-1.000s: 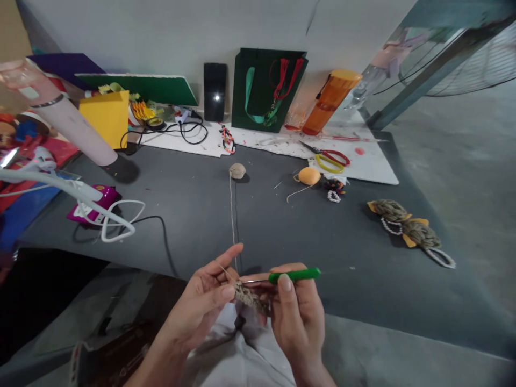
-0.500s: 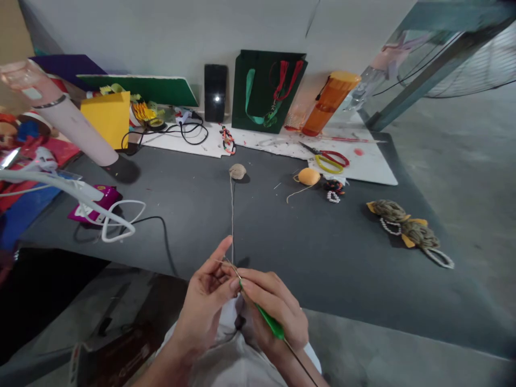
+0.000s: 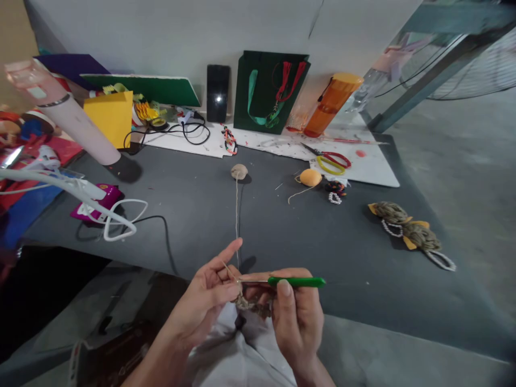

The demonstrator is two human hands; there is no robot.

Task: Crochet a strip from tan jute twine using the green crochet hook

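My right hand (image 3: 296,322) grips a crochet hook (image 3: 296,281) with a green handle and a thin metal shaft, held level. My left hand (image 3: 205,301) pinches a small tan crocheted piece (image 3: 253,306) just below the hook's tip, though my fingers hide part of it. A thin tan yarn strand (image 3: 237,226) runs from my left fingers across the dark tabletop to a small yarn ball (image 3: 239,171).
The dark table holds orange-handled scissors, a yellow ring, an orange ball, beads and a tan yarn bundle with yellow pieces. At the back stand a phone, a green bag and an orange bottle. A white cable and a pink tube lie left.
My right hand has turned the hook from pointing down toward my body to lying level, as it was a second ago. The crocheted piece shows again below my fingers.
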